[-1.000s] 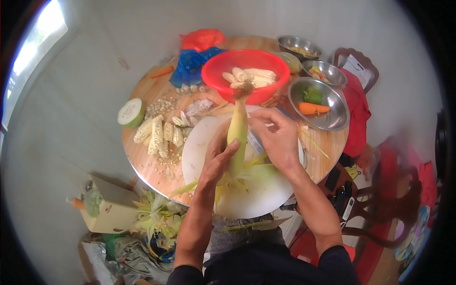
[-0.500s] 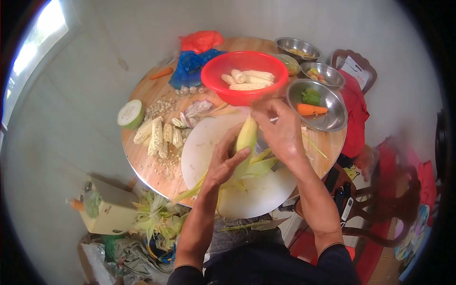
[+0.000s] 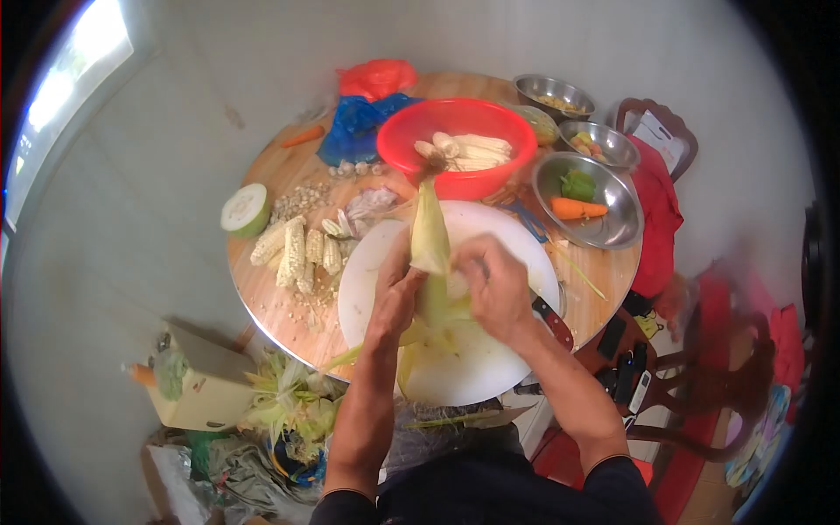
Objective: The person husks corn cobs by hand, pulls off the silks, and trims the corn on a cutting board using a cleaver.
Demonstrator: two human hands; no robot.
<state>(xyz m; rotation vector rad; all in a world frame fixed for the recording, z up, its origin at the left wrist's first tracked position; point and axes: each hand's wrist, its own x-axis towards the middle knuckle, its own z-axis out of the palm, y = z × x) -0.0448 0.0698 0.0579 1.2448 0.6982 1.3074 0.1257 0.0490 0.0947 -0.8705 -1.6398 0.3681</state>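
Observation:
My left hand (image 3: 395, 297) is wrapped round the lower part of an ear of corn (image 3: 429, 223), held upright above the round white cutting board (image 3: 499, 376). Pale green husk still covers the ear, and dark silk shows at its tip. Just right of the ear, my right hand (image 3: 499, 293) has its fingers curled closed on a corn husk (image 3: 457, 308); motion blurs the fingertips. Loose husk strips hang below both hands. Beside my right wrist lies a knife (image 3: 555, 324) with a dark handle, its blade mostly hidden.
A red basin (image 3: 486, 185) holds peeled corn. Metal bowls stand at right, one (image 3: 626, 229) with a carrot and green pepper. Corn cobs (image 3: 293, 254), loose kernels, garlic (image 3: 354, 169) and a cut gourd (image 3: 245, 210) lie at left. Husks (image 3: 293, 398) are heaped below the table.
My right hand has moved from the ear's tip down to its right side, pulling husk downward. The ear has shifted left and stands more upright. The knife handle has come into view.

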